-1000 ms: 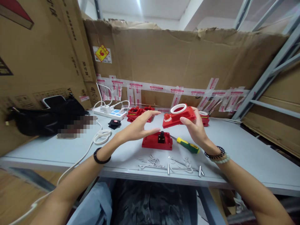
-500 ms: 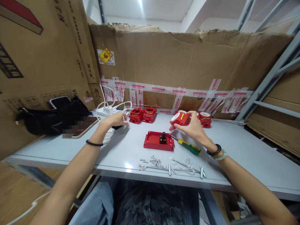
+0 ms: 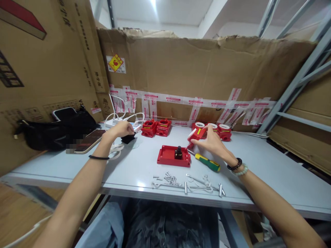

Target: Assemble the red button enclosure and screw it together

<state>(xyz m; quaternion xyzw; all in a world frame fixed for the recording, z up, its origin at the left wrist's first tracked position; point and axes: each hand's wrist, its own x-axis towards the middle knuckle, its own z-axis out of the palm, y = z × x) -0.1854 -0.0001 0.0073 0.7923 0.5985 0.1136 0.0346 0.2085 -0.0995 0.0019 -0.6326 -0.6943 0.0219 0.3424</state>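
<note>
Right hand [image 3: 214, 141] grips red housing [image 3: 200, 132], long axis slanting, white ring [image 3: 191, 133] leftward.

Right hand [image 3: 214, 140] grips red housing [image 3: 199, 132]; left hand [image 3: 121, 129] pinches black piece [image 3: 128, 138].

Workshop corner: screwdriver [image 3: 210, 163], screws [image 3: 169, 178] and open red housing [image 3: 167, 156] on table [image 3: 263, 168], cardboard [image 3: 176, 65] behind it, metal racking [image 3: 293, 86] to its right.

Black bag [image 3: 57, 134] on left of table [image 3: 261, 162]; phone [image 3: 90, 142] lying near it. White power strip [image 3: 109, 123] with cables. Taped cardboard [image 3: 181, 65] along back, yellow diamond label [image 3: 115, 63] upper left.
</note>
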